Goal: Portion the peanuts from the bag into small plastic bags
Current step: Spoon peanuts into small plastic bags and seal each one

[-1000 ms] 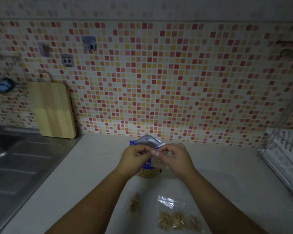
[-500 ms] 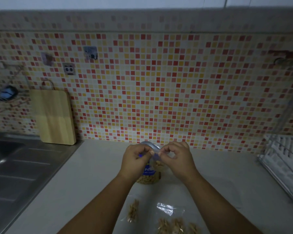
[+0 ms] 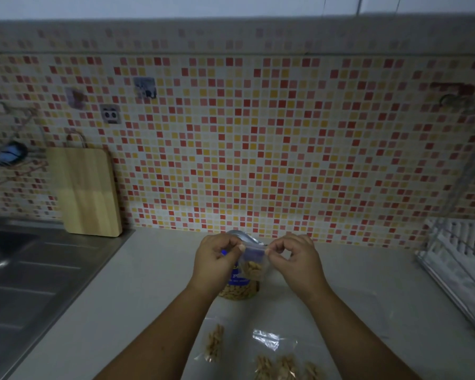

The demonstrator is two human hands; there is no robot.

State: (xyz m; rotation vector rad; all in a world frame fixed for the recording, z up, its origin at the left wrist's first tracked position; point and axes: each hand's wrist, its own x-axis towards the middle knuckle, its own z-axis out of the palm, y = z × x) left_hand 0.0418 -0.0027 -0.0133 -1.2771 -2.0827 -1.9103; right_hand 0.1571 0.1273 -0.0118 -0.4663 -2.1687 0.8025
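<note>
Right now, in the head view, you hold the small plastic bag (image 3: 252,264) up by its top edge, just above and in front of the big peanut bag (image 3: 240,290), which stands on the desk (image 3: 154,283). Your left hand (image 3: 215,259) pinches the small bag's left top corner and your right hand (image 3: 296,259) pinches the right one. Each grip is closed on the plastic, thumb against forefinger.

The mouth strip runs side to side between your two grips, level with them. The peanuts hang in the bag's belly below that line, on the near side of the peanut bag. The long axis of the seal therefore lies straight across from one grip to the other, and neither hand is nearer to it.

The step in hand looks like sealing, so you will likely press along that strip. The dim light does not show whether the mouth is already closed.

Nearer to you than the peanut bag, the filled small bags (image 3: 283,366) lie flat on the desk.
</note>
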